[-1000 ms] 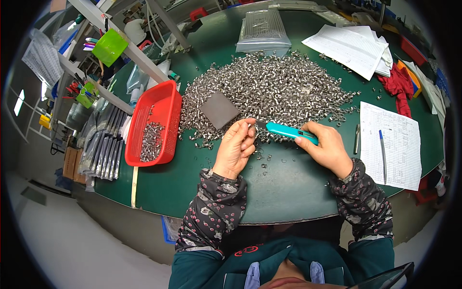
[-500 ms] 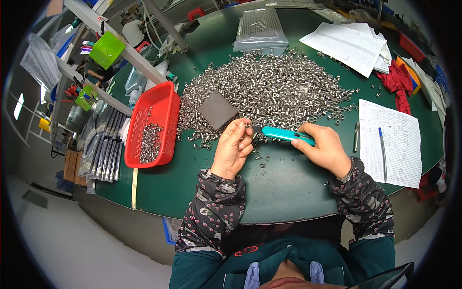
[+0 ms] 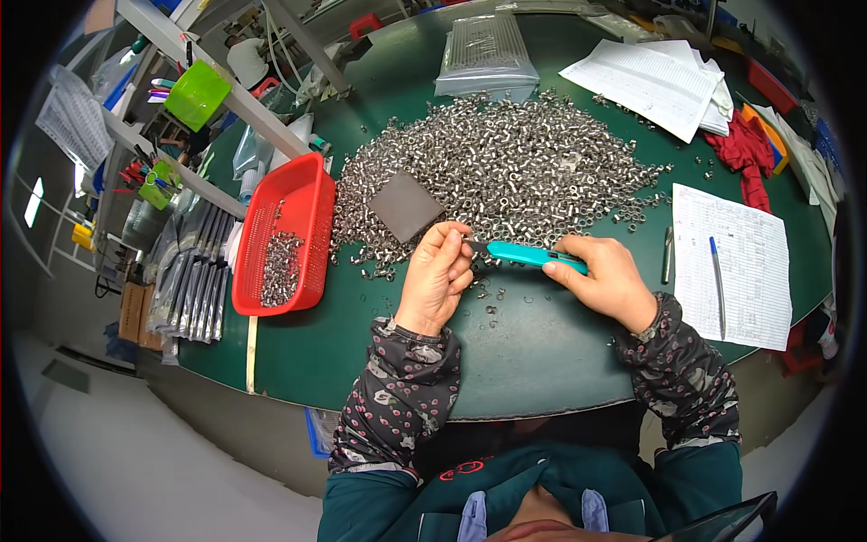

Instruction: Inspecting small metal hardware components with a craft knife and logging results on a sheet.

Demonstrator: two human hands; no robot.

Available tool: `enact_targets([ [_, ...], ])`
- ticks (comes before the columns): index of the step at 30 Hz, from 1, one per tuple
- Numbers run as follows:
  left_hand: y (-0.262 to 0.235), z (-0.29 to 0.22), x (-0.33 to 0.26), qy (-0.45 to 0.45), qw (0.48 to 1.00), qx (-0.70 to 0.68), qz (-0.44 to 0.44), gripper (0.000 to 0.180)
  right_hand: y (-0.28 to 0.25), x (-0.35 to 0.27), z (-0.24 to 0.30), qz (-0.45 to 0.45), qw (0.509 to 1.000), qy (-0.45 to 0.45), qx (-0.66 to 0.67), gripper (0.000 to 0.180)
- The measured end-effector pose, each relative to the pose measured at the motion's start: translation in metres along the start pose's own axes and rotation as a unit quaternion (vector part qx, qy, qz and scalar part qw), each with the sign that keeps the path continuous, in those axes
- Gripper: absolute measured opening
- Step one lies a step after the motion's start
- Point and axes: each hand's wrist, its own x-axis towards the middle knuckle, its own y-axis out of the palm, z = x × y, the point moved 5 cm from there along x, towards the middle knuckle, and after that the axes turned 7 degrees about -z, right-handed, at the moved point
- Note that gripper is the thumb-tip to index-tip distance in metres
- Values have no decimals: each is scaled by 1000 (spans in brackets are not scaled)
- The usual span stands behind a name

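Observation:
My right hand [image 3: 603, 280] grips a teal utility knife [image 3: 528, 255], its dark blade pointing left. The blade tip meets the fingertips of my left hand [image 3: 435, 282]. Those fingers are pinched together; whatever small piece lies between them is mostly hidden. Beyond both hands spreads a wide heap of small shiny metal rings [image 3: 506, 163]. A dark grey square block [image 3: 405, 207] rests on the heap's near left side, just past my left hand. Thin curled scraps [image 3: 492, 310] and a few loose rings lie on the table below the knife.
A red plastic basket [image 3: 327, 217] holding some metal rings stands on the left. At right, a printed sheet [image 3: 759, 271] carries a blue pen [image 3: 717, 285], with a metal rod [image 3: 667, 255] beside it. Papers [image 3: 646, 86] and a plastic-bagged stack [image 3: 488, 54] lie at the green table's [image 3: 542, 370] far side.
The knife and my right hand have shifted very slightly left, and the blade sits a little closer to my left fingertips. Otherwise things look the same.

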Motion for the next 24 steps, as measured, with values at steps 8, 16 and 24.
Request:
enact_targets([
  [8,-1,-1,-2,36,998,38,-41,12,3,0,-1,12,1000,10,17,28],
  [16,-2,-1,-1,38,997,45,-58,13,-1,-1,2,-45,997,-44,-33,29],
  [24,-2,-2,-2,42,996,51,-68,13,-3,-2,8,-96,986,-105,-83,26],
])
